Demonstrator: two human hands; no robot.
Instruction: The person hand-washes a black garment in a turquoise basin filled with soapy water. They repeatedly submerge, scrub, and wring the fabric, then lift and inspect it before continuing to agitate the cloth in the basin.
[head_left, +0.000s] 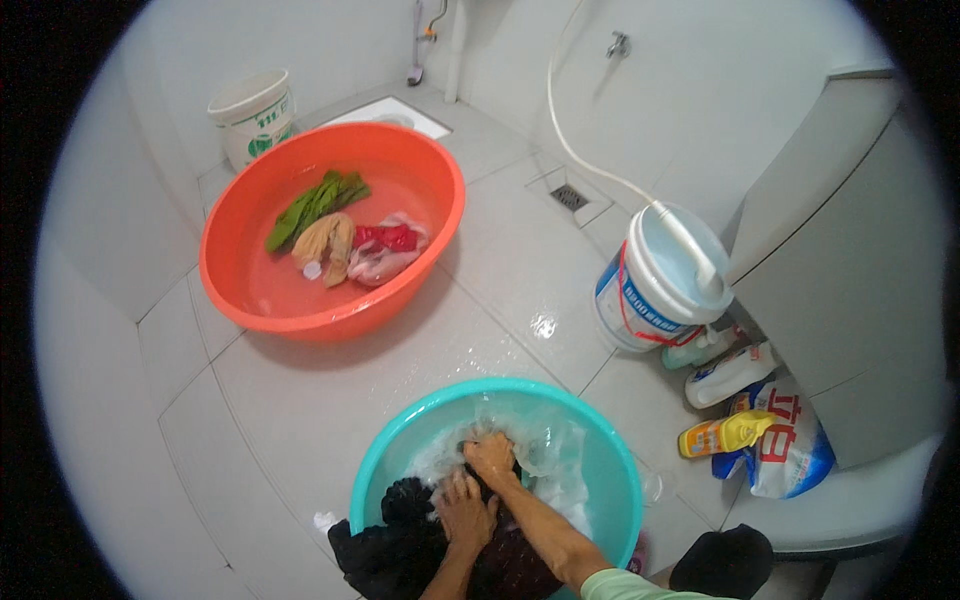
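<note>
A turquoise plastic basin (630, 480) holds foamy water and wet black cloth (409, 555), part of which hangs over the left rim. My left hand (465, 506) lies over the black cloth, its fingers and thumb pressed onto it. Just beyond it, my right hand (491, 459) is clenched around a dark bunch of the same wet cloth. White suds (566, 480) surround the right hand. Beneath both hands, the cloth's folds are hidden.
An orange basin (330, 324) holds water with green, tan and red-and-pink cloths. Right of it stands a white bucket (637, 300) with a hose (600, 166) in it. Bottles (731, 375) and a detergent bag (795, 450) lie by the wall. Another bucket (251, 112) stands far left.
</note>
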